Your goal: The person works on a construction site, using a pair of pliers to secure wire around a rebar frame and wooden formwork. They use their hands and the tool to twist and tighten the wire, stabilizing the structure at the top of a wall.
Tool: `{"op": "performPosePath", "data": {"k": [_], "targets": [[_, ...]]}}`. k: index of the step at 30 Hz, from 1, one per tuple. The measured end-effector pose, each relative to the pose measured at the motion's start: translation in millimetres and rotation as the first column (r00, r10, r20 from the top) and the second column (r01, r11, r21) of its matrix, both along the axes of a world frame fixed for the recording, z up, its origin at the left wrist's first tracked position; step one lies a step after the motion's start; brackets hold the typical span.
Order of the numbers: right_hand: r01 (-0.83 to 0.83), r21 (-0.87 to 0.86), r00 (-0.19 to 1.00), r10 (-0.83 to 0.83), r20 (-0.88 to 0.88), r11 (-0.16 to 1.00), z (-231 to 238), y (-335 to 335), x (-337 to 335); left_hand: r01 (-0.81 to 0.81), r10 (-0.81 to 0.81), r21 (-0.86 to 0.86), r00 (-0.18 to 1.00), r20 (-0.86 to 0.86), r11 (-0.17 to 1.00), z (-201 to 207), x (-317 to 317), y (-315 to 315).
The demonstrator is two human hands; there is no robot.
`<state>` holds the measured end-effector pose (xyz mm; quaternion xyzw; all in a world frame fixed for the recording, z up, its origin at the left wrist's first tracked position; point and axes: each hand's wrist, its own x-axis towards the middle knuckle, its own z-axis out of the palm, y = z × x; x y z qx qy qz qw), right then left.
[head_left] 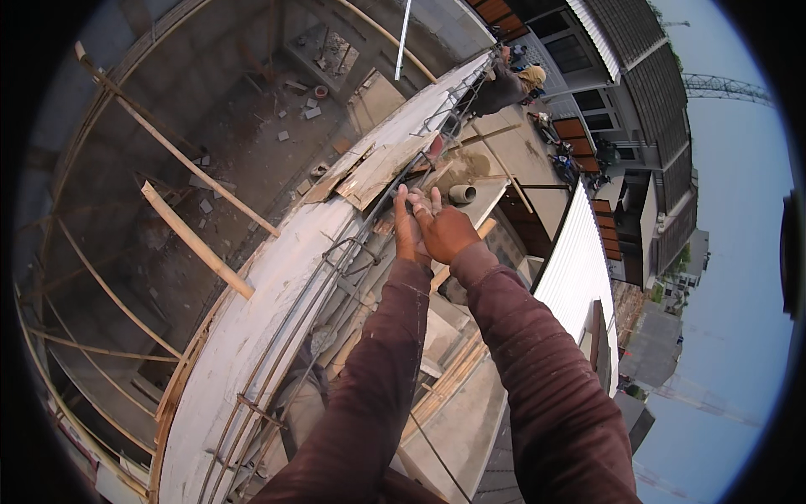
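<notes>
My two hands meet in front of me at the middle of the view, close beside a long steel rebar frame (315, 290). My left hand (408, 227) is held edge-on with its fingers stretched upward. Against it rests my right hand (449, 228), its fingers bent in toward the left one. Whatever may lie between the right fingers is hidden. Just beyond the fingertips, a splintered wooden board (388, 170) lies across the top of a white wall (277, 273). To the right of my hands is a short grey pipe (462, 194).
On the left, bamboo poles (197, 239) span a deep room with rubble on its floor. Another person (508, 86) is farther along the wall. A white corrugated roof sheet (575, 281) lies to the right, with houses and parked motorbikes beyond. Planks (449, 378) run below my arms.
</notes>
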<state>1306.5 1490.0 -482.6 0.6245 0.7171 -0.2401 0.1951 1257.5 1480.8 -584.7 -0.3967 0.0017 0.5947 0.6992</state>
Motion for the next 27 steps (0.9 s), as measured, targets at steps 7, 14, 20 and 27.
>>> {"op": "performPosePath", "data": {"k": [7, 14, 20, 27], "targets": [[-0.185, 0.059, 0.981, 0.18, 0.074, 0.981, -5.7, 1.9, 5.5, 0.426, -0.447, -0.172, 0.887, -0.112, 0.888, 14.9, -19.8, 7.8], [0.002, -0.223, 0.989, 0.031, 0.145, 0.975, 5.1, 15.8, -6.3, 0.153, -0.152, -0.193, 0.988, 0.021, 0.969, 9.9, -5.3, -0.9], [-0.475, -0.052, 0.875, 0.477, 0.083, 0.879, 14.4, 31.2, 29.1, 0.389, -0.409, -0.24, 0.911, -0.041, 0.89, 4.5, 4.0, 19.3], [-0.141, 0.071, 0.956, 0.117, 0.27, 0.987, 45.4, 11.6, -59.3, 0.445, -0.455, -0.106, 0.886, -0.094, 0.889, -39.0, -24.2, 18.6]]}}
